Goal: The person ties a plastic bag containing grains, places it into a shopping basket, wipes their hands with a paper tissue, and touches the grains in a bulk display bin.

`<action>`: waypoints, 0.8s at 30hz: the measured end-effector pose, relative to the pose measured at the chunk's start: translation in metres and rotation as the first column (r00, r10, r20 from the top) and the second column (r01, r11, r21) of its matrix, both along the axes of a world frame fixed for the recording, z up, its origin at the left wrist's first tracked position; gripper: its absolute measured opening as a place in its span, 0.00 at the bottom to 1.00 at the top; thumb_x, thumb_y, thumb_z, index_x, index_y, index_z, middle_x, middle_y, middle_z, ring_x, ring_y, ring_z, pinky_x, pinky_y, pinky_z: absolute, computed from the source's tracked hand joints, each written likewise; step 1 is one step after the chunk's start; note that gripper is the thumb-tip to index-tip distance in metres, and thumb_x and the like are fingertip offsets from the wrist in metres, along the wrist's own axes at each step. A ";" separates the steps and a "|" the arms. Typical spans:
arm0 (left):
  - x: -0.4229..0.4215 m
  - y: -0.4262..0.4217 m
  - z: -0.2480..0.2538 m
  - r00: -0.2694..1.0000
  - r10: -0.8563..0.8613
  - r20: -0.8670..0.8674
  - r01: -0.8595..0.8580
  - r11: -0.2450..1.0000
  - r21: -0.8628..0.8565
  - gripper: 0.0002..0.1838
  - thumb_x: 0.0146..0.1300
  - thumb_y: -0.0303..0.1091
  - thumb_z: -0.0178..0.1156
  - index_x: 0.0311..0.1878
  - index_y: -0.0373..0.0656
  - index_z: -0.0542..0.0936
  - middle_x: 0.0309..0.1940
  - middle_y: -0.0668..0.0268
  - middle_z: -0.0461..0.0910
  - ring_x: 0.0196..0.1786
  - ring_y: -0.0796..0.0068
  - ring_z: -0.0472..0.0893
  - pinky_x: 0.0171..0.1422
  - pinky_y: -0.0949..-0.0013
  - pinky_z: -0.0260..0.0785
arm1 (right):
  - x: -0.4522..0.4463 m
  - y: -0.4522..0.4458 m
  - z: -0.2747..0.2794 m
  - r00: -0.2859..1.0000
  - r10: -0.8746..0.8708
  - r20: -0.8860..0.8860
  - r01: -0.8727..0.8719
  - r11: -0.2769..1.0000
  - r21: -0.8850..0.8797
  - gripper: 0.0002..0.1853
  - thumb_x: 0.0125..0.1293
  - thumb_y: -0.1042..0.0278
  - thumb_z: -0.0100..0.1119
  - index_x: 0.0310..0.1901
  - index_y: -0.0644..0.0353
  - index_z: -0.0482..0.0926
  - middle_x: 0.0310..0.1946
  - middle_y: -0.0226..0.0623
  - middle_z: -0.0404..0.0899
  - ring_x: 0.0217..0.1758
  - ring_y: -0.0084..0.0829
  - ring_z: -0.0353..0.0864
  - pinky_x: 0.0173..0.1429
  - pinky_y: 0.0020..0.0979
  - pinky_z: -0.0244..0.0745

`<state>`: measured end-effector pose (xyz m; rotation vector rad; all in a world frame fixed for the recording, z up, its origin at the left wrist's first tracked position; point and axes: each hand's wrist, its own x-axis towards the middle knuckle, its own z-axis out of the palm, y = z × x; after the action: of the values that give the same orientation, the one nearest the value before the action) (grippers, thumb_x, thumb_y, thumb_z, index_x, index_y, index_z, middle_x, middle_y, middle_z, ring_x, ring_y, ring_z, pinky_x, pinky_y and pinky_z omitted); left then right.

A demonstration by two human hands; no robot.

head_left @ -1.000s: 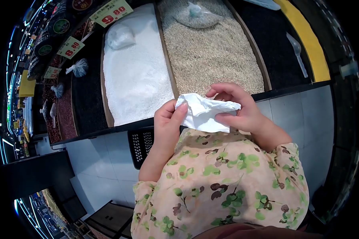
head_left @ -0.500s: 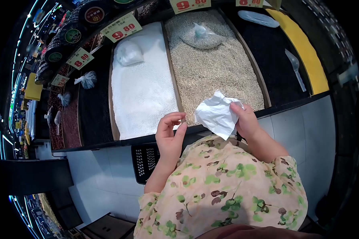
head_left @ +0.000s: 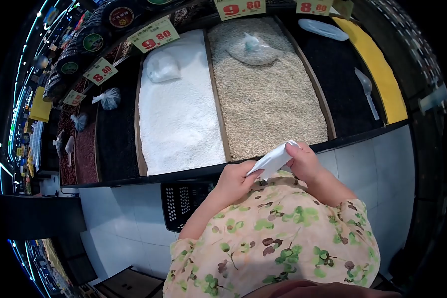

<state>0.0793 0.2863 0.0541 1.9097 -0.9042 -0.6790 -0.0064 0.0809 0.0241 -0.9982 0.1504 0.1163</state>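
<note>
A white paper tissue [head_left: 272, 161], creased and partly folded over, is held between my two hands in front of my body. My left hand [head_left: 236, 180] grips its lower left end, with the fingers partly hidden behind it. At the upper right end my right hand [head_left: 305, 161] pinches it between thumb and fingers. Just beyond the hands are a bin of pale brown grain [head_left: 268, 99] and a bin of white grain [head_left: 181, 119]. A tied clear bag [head_left: 255, 52] lies on the brown grain, and another clear bag [head_left: 163, 68] on the white.
Dark grain fills a bin [head_left: 340, 74] on the right, holding a clear plastic scoop [head_left: 366, 92]. Price signs [head_left: 154, 34] line the back. A black basket [head_left: 186, 203] stands on the tiled floor [head_left: 124, 218] below the counter's front edge [head_left: 109, 183].
My left hand has moved right and taken hold of the tissue. The tissue was spread out in my right hand; now it is folded narrower and lower, nearer my body.
</note>
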 end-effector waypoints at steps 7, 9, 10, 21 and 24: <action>0.004 0.006 -0.008 0.993 0.060 -0.102 -0.072 0.991 -0.113 0.08 0.61 0.25 0.55 0.41 0.35 0.80 0.23 0.63 0.77 0.24 0.75 0.77 0.29 0.73 0.68 | 0.004 -0.022 -0.005 0.963 -0.250 0.100 0.224 0.951 0.213 0.12 0.70 0.64 0.47 0.39 0.64 0.76 0.33 0.37 0.80 0.36 0.30 0.81 0.39 0.33 0.79; 0.008 0.011 -0.006 0.960 0.155 -0.234 -0.177 0.981 -0.076 0.07 0.63 0.27 0.55 0.38 0.34 0.80 0.18 0.68 0.75 0.21 0.83 0.73 0.25 0.76 0.65 | 0.007 -0.040 -0.007 0.911 -0.387 0.142 0.344 0.903 0.257 0.11 0.71 0.65 0.44 0.42 0.61 0.74 0.36 0.37 0.79 0.39 0.29 0.80 0.40 0.31 0.77; 0.008 0.012 -0.002 0.878 0.257 -0.404 -0.303 0.951 -0.054 0.08 0.64 0.29 0.56 0.35 0.33 0.80 0.16 0.70 0.74 0.20 0.87 0.71 0.24 0.79 0.62 | 0.008 -0.044 -0.005 0.876 -0.456 0.153 0.412 0.876 0.252 0.11 0.72 0.65 0.43 0.43 0.61 0.74 0.37 0.37 0.79 0.40 0.29 0.80 0.41 0.31 0.77; 0.009 0.011 0.010 0.985 -0.174 -0.006 0.174 0.983 0.050 0.08 0.59 0.29 0.55 0.38 0.38 0.80 0.26 0.57 0.79 0.29 0.62 0.79 0.35 0.67 0.69 | 0.013 0.023 0.026 0.860 0.474 0.187 0.028 0.324 -0.946 0.20 0.53 0.65 0.64 0.50 0.57 0.77 0.36 0.40 0.81 0.39 0.43 0.80 0.42 0.38 0.74; 0.007 0.020 0.012 0.983 -0.182 0.022 0.180 0.980 0.085 0.08 0.59 0.27 0.54 0.39 0.34 0.79 0.27 0.58 0.79 0.28 0.71 0.78 0.35 0.70 0.70 | 0.009 0.013 0.015 0.865 0.467 0.182 -0.041 0.428 -0.903 0.12 0.55 0.70 0.61 0.43 0.59 0.80 0.29 0.41 0.80 0.31 0.43 0.80 0.36 0.36 0.74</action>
<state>0.0868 0.3067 0.0658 1.9297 -1.0940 -0.8080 0.0025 0.0938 0.0389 -2.1041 -0.4110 0.1089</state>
